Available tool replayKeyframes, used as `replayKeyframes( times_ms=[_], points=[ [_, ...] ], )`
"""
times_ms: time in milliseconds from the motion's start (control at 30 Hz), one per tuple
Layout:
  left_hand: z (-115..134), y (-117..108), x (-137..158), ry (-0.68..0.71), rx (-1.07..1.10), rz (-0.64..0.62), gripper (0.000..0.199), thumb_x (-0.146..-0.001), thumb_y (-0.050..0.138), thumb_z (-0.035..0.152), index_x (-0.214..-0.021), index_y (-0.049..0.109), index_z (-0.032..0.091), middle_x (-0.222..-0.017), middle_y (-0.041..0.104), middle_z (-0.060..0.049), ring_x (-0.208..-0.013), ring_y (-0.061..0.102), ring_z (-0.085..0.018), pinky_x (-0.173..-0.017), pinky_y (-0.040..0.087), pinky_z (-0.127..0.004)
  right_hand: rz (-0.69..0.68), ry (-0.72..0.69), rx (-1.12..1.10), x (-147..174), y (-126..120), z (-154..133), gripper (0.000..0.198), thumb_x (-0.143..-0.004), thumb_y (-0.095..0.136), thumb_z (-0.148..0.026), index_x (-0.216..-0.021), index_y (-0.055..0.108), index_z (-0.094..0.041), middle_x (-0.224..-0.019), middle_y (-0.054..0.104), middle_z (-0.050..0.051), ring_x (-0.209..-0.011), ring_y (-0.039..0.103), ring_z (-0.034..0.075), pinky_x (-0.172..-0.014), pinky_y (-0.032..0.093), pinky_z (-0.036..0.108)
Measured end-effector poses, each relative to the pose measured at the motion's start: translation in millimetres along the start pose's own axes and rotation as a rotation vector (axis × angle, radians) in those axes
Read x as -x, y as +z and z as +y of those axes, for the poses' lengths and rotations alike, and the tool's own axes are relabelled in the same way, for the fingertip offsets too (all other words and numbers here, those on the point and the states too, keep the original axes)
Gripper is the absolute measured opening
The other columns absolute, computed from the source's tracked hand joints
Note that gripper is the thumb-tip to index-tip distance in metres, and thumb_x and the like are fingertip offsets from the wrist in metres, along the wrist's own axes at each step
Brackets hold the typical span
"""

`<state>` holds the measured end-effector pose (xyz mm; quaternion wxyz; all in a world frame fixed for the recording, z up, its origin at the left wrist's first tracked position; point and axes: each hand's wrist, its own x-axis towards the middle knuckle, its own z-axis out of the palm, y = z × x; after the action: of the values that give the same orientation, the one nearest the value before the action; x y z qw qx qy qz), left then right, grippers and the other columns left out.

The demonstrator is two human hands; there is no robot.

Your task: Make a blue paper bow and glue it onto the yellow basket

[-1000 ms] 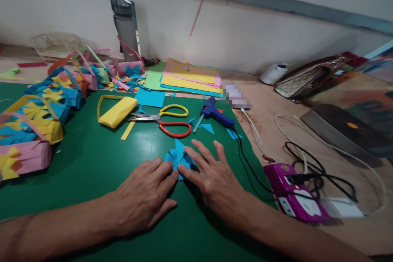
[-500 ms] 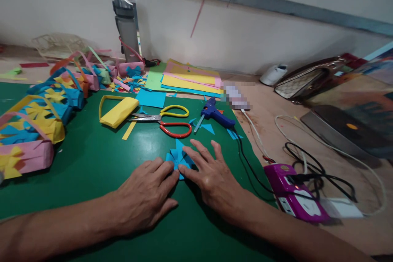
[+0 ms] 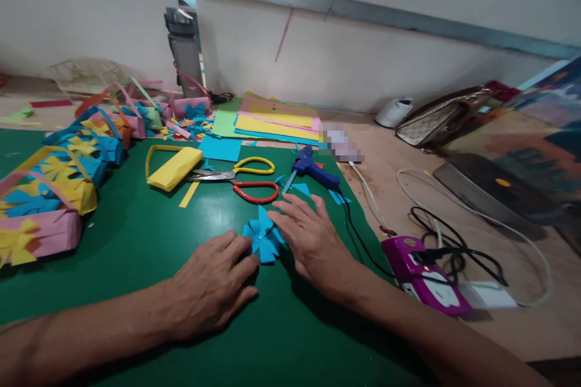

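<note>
A blue paper flower (image 3: 264, 238) with pointed petals lies flat on the green mat (image 3: 149, 254). My left hand (image 3: 216, 284) rests on the mat at its left side, fingers stretched out, fingertips at the petals. On the other side my right hand (image 3: 313, 239) is spread, its fingertips at the flower's right petals. Neither hand grips anything that I can see. Beyond the flower lie scissors (image 3: 233, 177) with one yellow and one red handle, and a blue hot glue gun (image 3: 313, 168). A yellow paper basket (image 3: 176, 170) with a handle sits left of the scissors.
Several finished paper baskets (image 3: 54, 233) with flowers line the left side. Coloured paper sheets (image 3: 276, 124) are stacked at the back. A purple power strip (image 3: 422, 278) with cables (image 3: 454, 248) lies on the right. A grey bottle (image 3: 184, 51) stands by the wall.
My right hand's thumb and fingers have drawn back from the flower's middle to its right edge. My left fingers have shifted slightly left, so more of the flower shows. The view has tilted slightly.
</note>
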<state>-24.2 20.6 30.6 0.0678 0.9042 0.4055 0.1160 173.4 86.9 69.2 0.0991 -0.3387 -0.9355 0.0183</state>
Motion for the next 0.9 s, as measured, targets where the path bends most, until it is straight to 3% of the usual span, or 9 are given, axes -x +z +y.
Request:
replayKeyframes(
  times_ms=[167, 333, 433, 533, 767, 900],
  points=[
    [-0.8, 0.4, 2.9, 0.046, 0.002, 0.150, 0.023, -0.089, 0.044, 0.031, -0.077, 0.055, 0.015, -0.089, 0.058, -0.010, -0.074, 0.048, -0.020, -0.064, 0.045, -0.034, -0.085, -0.022, -0.029, -11.6, -4.5, -4.6, 0.044, -0.074, 0.043, 0.002, -0.112, 0.058, -0.014, -0.123, 0.058, 0.012, -0.119, 0.045, 0.026, -0.098, 0.027, 0.048],
    [-2.0, 4.6, 5.9, 0.069, -0.040, 0.322, 0.020, -0.091, 0.040, 0.024, -0.081, 0.056, 0.015, -0.088, 0.061, -0.010, -0.073, 0.052, -0.018, -0.062, 0.046, -0.031, -0.265, 0.052, -0.024, -28.8, -10.2, -11.0, 0.038, -0.072, 0.050, 0.000, -0.106, 0.059, -0.016, -0.116, 0.061, 0.010, -0.108, 0.054, 0.022, -0.081, 0.041, 0.030],
    [-1.9, 6.5, 6.1, 0.057, -0.100, 0.322, 0.020, -0.091, 0.040, 0.023, -0.088, 0.057, 0.016, -0.091, 0.061, -0.010, -0.076, 0.055, -0.019, -0.065, 0.047, -0.032, -0.263, 0.123, -0.002, -32.5, -10.2, -12.3, 0.028, -0.074, 0.050, -0.003, -0.097, 0.060, -0.015, -0.100, 0.064, 0.011, -0.090, 0.060, 0.023, -0.064, 0.040, 0.027],
    [-4.3, 6.0, 6.3, 0.003, -0.149, 0.306, 0.020, -0.091, 0.039, 0.023, -0.091, 0.058, 0.016, -0.088, 0.061, -0.010, -0.076, 0.055, -0.019, -0.065, 0.047, -0.032, -0.246, 0.137, -0.007, -27.5, -10.9, -14.5, 0.021, -0.077, 0.049, -0.004, -0.092, 0.060, -0.014, -0.091, 0.065, 0.012, -0.081, 0.061, 0.022, -0.059, 0.036, 0.026],
    [-21.1, -0.4, 10.8, -0.047, -0.267, 0.297, 0.024, -0.092, 0.038, 0.019, -0.087, 0.062, 0.016, -0.080, 0.061, -0.007, -0.072, 0.054, -0.017, -0.063, 0.046, -0.028, -0.242, 0.036, -0.127, -5.8, -23.1, -20.8, 0.019, -0.089, 0.044, -0.009, -0.090, 0.061, -0.017, -0.079, 0.066, 0.000, -0.070, 0.059, 0.012, -0.061, 0.037, 0.019],
    [-27.9, -9.6, 12.7, -0.111, -0.306, 0.340, 0.026, -0.091, 0.037, 0.014, -0.086, 0.063, 0.015, -0.079, 0.064, -0.007, -0.070, 0.057, -0.017, -0.060, 0.046, -0.028, -0.207, 0.069, -0.060, -5.9, -24.5, -13.7, 0.022, -0.090, 0.043, -0.011, -0.101, 0.062, -0.015, -0.088, 0.069, 0.006, -0.078, 0.062, 0.015, -0.066, 0.041, 0.022]
  ],
)
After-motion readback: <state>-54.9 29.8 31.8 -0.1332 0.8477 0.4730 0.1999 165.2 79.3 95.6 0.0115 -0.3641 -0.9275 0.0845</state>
